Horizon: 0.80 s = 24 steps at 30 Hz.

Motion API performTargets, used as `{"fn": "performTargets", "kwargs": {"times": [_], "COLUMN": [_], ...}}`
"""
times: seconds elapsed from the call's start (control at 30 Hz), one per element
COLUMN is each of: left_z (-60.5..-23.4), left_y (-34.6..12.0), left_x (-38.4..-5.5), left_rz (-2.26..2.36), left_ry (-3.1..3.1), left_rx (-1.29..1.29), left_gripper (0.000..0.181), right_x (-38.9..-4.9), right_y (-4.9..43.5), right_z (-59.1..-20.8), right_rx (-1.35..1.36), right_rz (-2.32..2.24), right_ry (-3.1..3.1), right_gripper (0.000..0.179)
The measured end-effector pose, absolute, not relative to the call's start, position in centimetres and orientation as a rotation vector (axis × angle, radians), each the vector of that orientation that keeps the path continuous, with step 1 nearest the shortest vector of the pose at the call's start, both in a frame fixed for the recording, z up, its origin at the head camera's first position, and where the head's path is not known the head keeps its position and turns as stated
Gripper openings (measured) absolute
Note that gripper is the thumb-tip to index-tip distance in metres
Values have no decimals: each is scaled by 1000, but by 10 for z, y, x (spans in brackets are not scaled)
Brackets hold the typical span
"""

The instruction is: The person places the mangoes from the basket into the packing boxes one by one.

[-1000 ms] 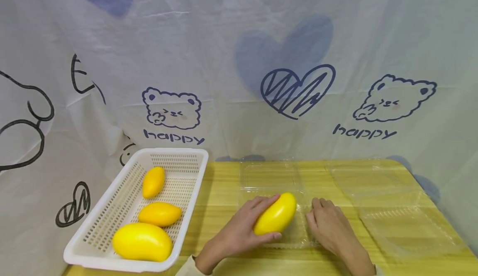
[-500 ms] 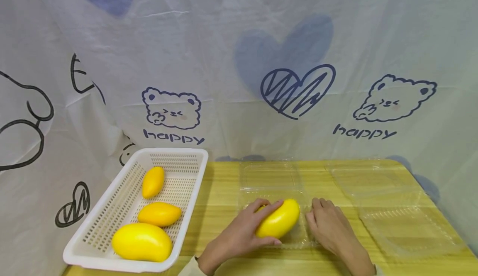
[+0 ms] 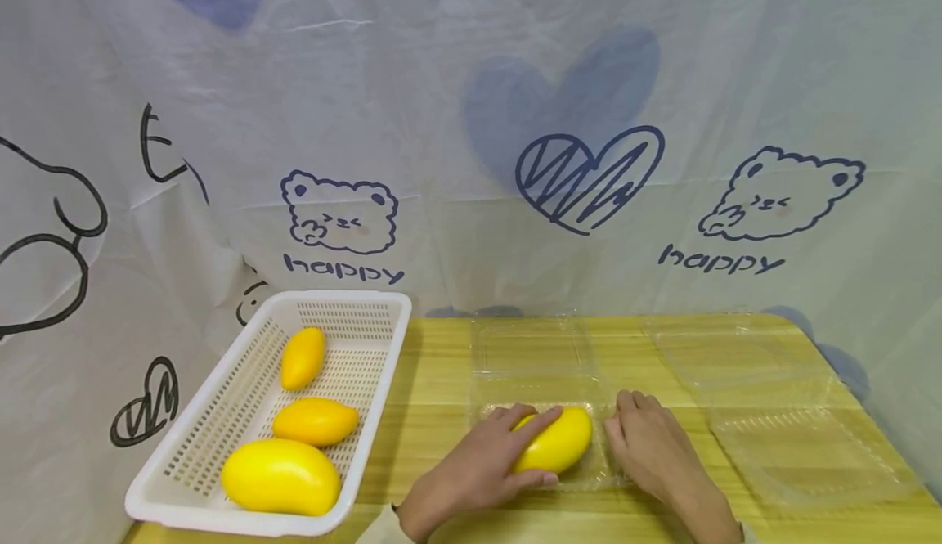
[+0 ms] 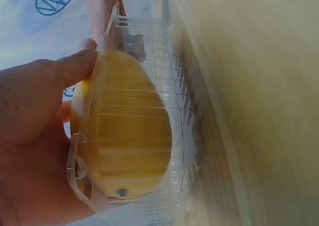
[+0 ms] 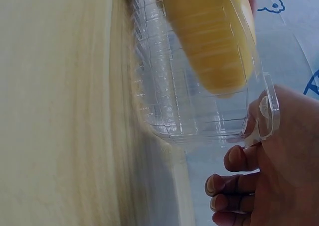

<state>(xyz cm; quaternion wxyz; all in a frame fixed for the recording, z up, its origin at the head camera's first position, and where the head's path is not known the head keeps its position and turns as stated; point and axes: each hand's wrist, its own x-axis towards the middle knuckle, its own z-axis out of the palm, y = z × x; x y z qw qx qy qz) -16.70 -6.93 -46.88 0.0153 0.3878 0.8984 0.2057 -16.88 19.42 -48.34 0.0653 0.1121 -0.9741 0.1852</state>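
Note:
My left hand [image 3: 482, 462] grips a large yellow mango [image 3: 561, 439], fingers over its far side and thumb along the near side. The mango sits down inside the base of a clear plastic clamshell box [image 3: 531, 349], whose lid lies folded back behind it. Through the box wall in the left wrist view, the mango [image 4: 132, 131] shows low between the sides. At the right side of the box, my right hand [image 3: 658, 450] pinches the rim by its corner tab [image 5: 269, 106], the other fingers curled below.
On the left stands a white perforated basket [image 3: 403, 348] with three mangoes inside, a large one [image 3: 280, 476] nearest. A second open clear box [image 3: 805, 446] lies at the right of the wooden table [image 3: 434, 380]. A printed cloth [image 3: 441, 119] hangs behind.
My left hand has lowered the mango into the box base, moving it slightly right and tipping it flatter. The right hand has stayed at the rim.

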Motion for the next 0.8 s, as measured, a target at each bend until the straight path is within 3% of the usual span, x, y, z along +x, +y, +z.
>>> {"fn": "performTargets", "kwargs": {"times": [0.8], "left_z": [-466], "left_y": [-64], "left_x": [-169], "left_rz": [501], "left_ry": [2672], "left_rx": [1133], "left_gripper": [61], "right_x": [-168], "right_y": [194], "right_z": [-485], "right_rx": [358], "right_rz": [567], "right_ry": [-2929], "right_gripper": [18]}}
